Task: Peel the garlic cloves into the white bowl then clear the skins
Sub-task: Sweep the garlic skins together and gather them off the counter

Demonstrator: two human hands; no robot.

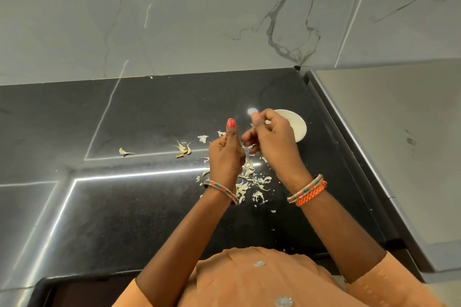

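My left hand [225, 154] hovers above the black counter with its thumb straight up and its fingers curled; whatever lies inside them is hidden. My right hand [270, 139] is close beside it, fingers curled, at the near-left edge of the white bowl [298, 127]. A small pale bit of garlic clove [267, 121] seems pinched at its fingertips. Several torn garlic skins [249, 179] lie scattered on the counter under and between my wrists. A few unpeeled cloves [184, 149] sit to the left, and one more unpeeled clove [124, 151] lies further left.
The black stone counter [124, 207] meets a grey marble wall [199, 20] at the back. A raised pale ledge [399, 144] runs along the right side, just beyond the bowl. Small skin flakes reach toward the counter's front edge.
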